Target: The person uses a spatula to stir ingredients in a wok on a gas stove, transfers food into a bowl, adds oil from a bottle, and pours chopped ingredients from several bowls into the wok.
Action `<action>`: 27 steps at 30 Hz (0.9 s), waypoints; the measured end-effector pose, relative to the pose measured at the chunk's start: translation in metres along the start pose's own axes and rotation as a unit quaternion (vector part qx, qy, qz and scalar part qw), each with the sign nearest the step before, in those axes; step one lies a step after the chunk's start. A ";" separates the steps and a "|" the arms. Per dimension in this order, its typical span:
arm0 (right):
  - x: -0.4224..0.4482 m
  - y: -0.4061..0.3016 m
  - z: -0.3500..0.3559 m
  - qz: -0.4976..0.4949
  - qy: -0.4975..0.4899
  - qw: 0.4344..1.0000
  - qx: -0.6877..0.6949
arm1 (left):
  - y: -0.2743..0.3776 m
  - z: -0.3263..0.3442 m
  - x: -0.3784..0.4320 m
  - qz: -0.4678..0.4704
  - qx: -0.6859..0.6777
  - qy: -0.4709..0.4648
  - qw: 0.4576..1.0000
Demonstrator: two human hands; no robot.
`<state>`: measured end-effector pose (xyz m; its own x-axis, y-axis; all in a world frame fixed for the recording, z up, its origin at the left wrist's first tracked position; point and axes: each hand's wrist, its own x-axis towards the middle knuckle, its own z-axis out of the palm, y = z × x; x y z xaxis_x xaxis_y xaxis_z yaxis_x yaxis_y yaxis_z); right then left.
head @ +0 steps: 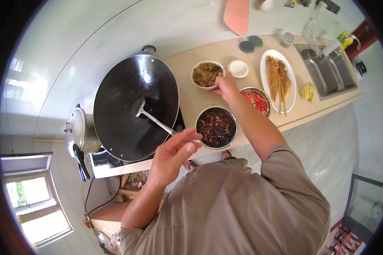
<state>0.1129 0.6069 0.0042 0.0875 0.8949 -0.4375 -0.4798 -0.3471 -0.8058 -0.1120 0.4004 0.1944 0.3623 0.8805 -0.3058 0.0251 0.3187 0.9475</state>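
My right hand [226, 86] grips the right rim of a white bowl [207, 87] filled with brownish chopped food, perhaps pickled vegetables. My left hand [174, 156] is raised with thumb and fingers apart, over the handle end of a metal wok spatula [156, 120]. Whether it touches the handle is hard to tell. The spatula's head rests in a large black wok [124, 95], which holds only dark residue. Close by my left fingertips stands a metal bowl of dark sauce with reddish bits [216, 127]. My right forearm partly covers a metal bowl of chopped red chillies [256, 101].
An oval white plate [266, 73] carries fried fish and chopsticks [281, 92]. A small white dish [238, 69], dark round lids [246, 47], a jar [286, 40] and a double sink [325, 73] are along the counter [191, 108]. A pressure cooker [77, 127] stands left of the wok.
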 end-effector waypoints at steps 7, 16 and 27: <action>0.058 0.030 -0.050 -0.027 -0.063 0.998 0.008 | -0.012 -0.014 -0.036 0.002 -0.012 -0.022 1.000; -0.118 -0.044 -0.145 -0.184 0.020 0.758 -0.625 | -0.033 -0.032 -0.080 0.023 -0.046 0.044 0.998; -0.160 0.000 -0.174 0.048 0.131 0.958 -0.250 | -0.035 -0.050 -0.050 0.048 -0.070 0.000 0.996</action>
<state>0.2511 0.4151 0.0048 0.3110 0.7740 -0.5515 -0.0239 -0.5738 -0.8187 -0.1775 0.3621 0.1716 0.3563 0.9094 -0.2145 -0.1390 0.2786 0.9503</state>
